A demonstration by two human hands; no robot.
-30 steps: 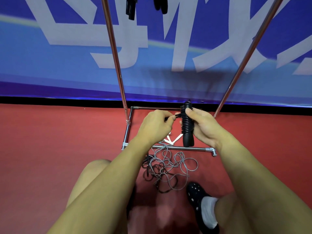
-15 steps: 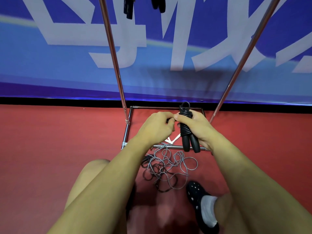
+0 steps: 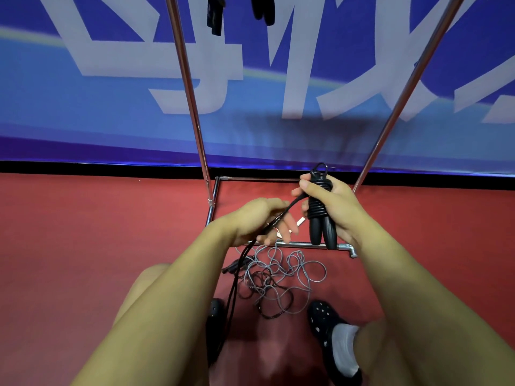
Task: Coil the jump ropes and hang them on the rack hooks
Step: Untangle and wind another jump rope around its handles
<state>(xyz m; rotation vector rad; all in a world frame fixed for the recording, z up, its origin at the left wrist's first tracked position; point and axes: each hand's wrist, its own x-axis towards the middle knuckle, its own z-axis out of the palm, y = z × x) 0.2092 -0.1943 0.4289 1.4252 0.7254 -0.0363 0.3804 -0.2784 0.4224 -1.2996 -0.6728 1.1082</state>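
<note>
My right hand (image 3: 331,207) grips two black jump rope handles (image 3: 320,218), held upright together with black cord wound round their upper part. From there the black cord (image 3: 262,235) runs down and left through my left hand (image 3: 259,221), whose fingers curl round it, then hangs toward the floor between my legs. A tangle of grey and dark jump ropes (image 3: 278,282) lies loose on the red floor below my hands. The chrome rack (image 3: 189,101) stands just beyond, its two uprights rising out of view. Two black items (image 3: 214,15) hang near the rack's top edge.
The rack's base frame (image 3: 301,245) lies on the red floor under my hands. A blue banner wall (image 3: 111,121) stands close behind the rack. My black shoes (image 3: 323,321) sit either side of the rope tangle.
My right hand lifted the handles slightly up and right. My left hand dropped away from them, drawing a length of black cord out between the hands.
</note>
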